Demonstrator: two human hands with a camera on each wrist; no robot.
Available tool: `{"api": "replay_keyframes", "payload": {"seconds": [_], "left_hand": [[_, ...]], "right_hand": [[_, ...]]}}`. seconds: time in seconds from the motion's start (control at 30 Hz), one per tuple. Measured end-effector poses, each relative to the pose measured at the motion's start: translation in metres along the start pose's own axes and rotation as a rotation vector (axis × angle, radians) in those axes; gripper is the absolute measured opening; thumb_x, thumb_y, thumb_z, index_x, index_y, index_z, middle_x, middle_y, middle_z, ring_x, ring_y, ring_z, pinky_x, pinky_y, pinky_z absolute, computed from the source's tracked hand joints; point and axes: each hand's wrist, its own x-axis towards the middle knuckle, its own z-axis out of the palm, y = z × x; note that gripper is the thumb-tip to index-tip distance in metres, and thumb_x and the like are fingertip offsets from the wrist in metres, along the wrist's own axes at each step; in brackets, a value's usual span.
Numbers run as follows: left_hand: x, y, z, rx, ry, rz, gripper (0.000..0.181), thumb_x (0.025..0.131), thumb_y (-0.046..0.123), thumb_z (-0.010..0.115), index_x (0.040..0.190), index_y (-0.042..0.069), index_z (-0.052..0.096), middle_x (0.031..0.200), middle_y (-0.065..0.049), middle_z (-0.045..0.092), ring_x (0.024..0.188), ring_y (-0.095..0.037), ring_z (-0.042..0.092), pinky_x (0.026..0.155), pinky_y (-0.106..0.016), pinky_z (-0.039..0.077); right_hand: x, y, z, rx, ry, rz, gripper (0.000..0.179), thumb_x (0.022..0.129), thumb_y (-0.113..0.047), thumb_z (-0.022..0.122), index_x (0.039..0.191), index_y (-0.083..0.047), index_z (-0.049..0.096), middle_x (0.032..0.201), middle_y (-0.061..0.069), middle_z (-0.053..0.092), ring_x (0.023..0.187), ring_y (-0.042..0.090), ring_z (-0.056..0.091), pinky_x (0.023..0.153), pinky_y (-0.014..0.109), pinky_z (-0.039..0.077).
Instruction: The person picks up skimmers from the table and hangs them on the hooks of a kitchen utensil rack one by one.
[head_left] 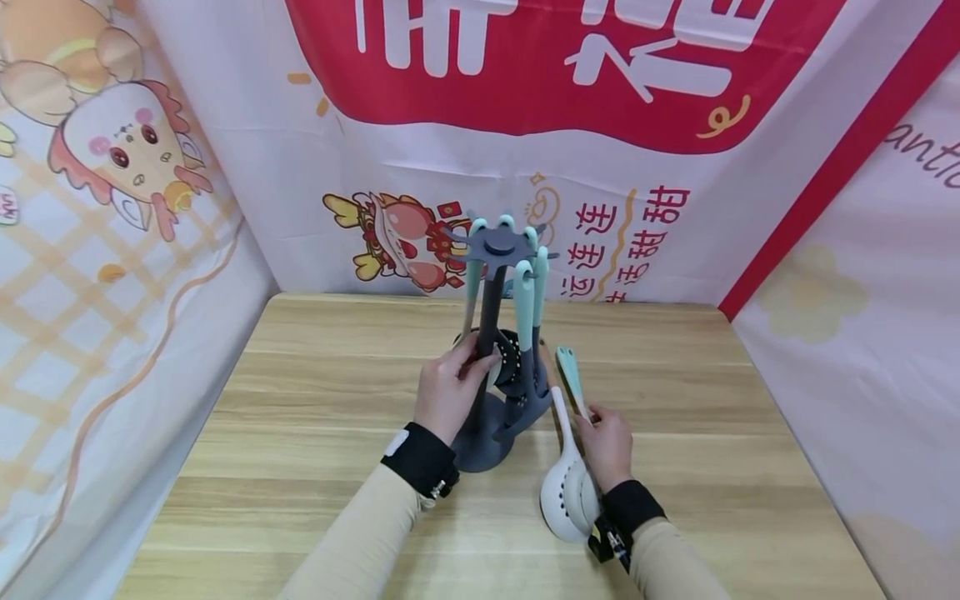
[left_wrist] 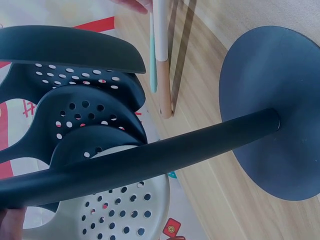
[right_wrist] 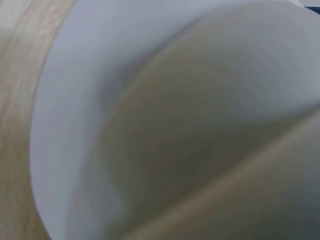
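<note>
A dark grey utensil stand [head_left: 491, 308] rises from a round base [left_wrist: 280, 165]. My left hand [head_left: 450, 387] grips its pole [left_wrist: 200, 155] partway up. Several dark grey kitchen utensils with mint handles [head_left: 524, 308] hang from the top, among them a slotted spoon [left_wrist: 95, 112]. A pale perforated skimmer [left_wrist: 125, 210] hangs behind the pole. To the right, my right hand [head_left: 606, 446] pinches the pale shaft of a mint-handled ladle [head_left: 568, 375]. Its bowl overlaps a white perforated ladle [head_left: 555, 500] with a wood-tipped handle [left_wrist: 165, 90]. Close-up blurred bowls [right_wrist: 200, 125] fill the right wrist view.
The wood-grain table [head_left: 315, 433] ends at a white cloth backdrop [head_left: 255, 158] with red print. Patterned cloth [head_left: 90, 275] hangs at the left, and another white cloth [head_left: 862, 400] borders the right edge.
</note>
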Motion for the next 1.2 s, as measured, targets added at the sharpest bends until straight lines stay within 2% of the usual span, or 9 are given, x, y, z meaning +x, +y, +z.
{"api": "replay_keyframes", "payload": {"seconds": [0.23,0.6,0.83,0.97,1.2], "left_hand": [[0.0006,0.0005,-0.002,-0.006,0.014,0.001,0.022,0.091,0.017,0.071,0.111,0.007,0.071,0.097,-0.01,0.076,0.079,-0.02,0.075,0.071,-0.031,0.061],[0.0002,-0.0016,-0.0005,0.0,0.012,0.001,0.022,0.093,0.021,0.07,0.111,0.008,0.071,0.097,-0.009,0.076,0.078,-0.019,0.074,0.07,-0.031,0.06],[0.0,-0.0032,0.0002,0.004,0.023,0.009,0.023,0.093,0.021,0.07,0.111,0.007,0.071,0.097,-0.01,0.077,0.076,-0.018,0.074,0.068,-0.031,0.06],[0.0,-0.0037,0.0007,0.011,0.024,0.014,0.023,0.093,0.021,0.07,0.112,0.008,0.071,0.096,-0.009,0.077,0.074,-0.017,0.073,0.067,-0.03,0.059],[0.0001,-0.0034,0.0018,0.015,0.029,0.04,0.023,0.092,0.02,0.071,0.111,0.007,0.071,0.094,-0.008,0.076,0.073,-0.016,0.072,0.066,-0.03,0.059]], "right_hand": [[0.0052,-0.002,0.002,-0.059,-0.031,0.012,0.033,0.091,-0.012,0.066,0.118,0.008,0.067,0.097,0.021,0.066,0.081,0.028,0.06,0.064,0.029,0.046],[0.0076,-0.0038,0.0015,-0.074,-0.084,0.038,0.022,0.097,-0.01,0.058,0.107,0.004,0.072,0.092,0.018,0.065,0.077,0.026,0.058,0.062,0.028,0.043],[0.0077,-0.0059,0.0014,-0.09,-0.093,0.047,0.021,0.098,-0.01,0.056,0.103,0.001,0.072,0.095,0.017,0.064,0.079,0.026,0.058,0.064,0.03,0.043],[0.0066,-0.0056,0.0009,-0.088,-0.089,0.027,0.02,0.098,-0.009,0.056,0.1,0.002,0.073,0.094,0.018,0.064,0.08,0.028,0.058,0.067,0.033,0.044],[0.0061,-0.0044,0.0005,-0.091,-0.083,0.019,0.021,0.098,-0.008,0.055,0.106,0.007,0.068,0.096,0.021,0.064,0.082,0.03,0.059,0.071,0.039,0.048]]}}
